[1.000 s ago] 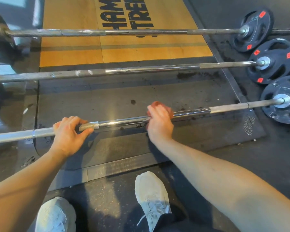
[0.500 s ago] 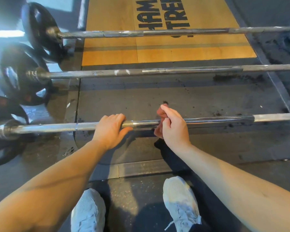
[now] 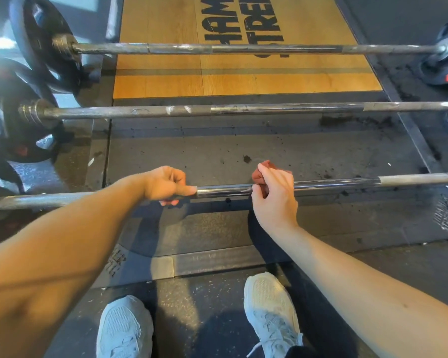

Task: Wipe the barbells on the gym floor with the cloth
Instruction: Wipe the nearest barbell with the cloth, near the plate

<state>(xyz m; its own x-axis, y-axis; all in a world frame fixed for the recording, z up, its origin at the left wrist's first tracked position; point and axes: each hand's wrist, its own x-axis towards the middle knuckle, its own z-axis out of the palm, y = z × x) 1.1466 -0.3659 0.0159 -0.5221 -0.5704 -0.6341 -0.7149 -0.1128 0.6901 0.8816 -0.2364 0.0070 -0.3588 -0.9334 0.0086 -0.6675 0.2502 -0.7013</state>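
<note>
The gym floor (image 3: 191, 306) is dark speckled rubber under the person's 2 pale shoes (image 3: 269, 301). Ahead of the shoes a metal strip (image 3: 217, 259) edges a grey rubber mat (image 3: 243, 148), which is scuffed and dotted with dark crumbs. Beyond the mat lies a wooden platform (image 3: 166, 81) with large black letters, cut off at the top of the view. A bright patch of light falls at the far left.

3 barbells lie parallel across the mat and platform, running left to right. The far barbell (image 3: 243, 48) crosses the wood, the middle barbell (image 3: 243, 109) lies where wood meets mat, and the near barbell (image 3: 333, 182) lies on the mat closest to the shoes. Black weight plates (image 3: 37, 50) sit on the left ends of the bars, and more plates with red marks (image 3: 442, 65) show at the right edge.

The left hand (image 3: 166, 183) grips the near barbell, its fingers curled round the bar and the thumb lying along it toward the right. Just to its right, with a short shiny stretch of bar between them, the right hand (image 3: 274, 197) holds a reddish-brown cloth (image 3: 262, 169) against the same bar. Its fingers are closed over the cloth, which bunches out above the knuckles and wraps the bar beneath them.
</note>
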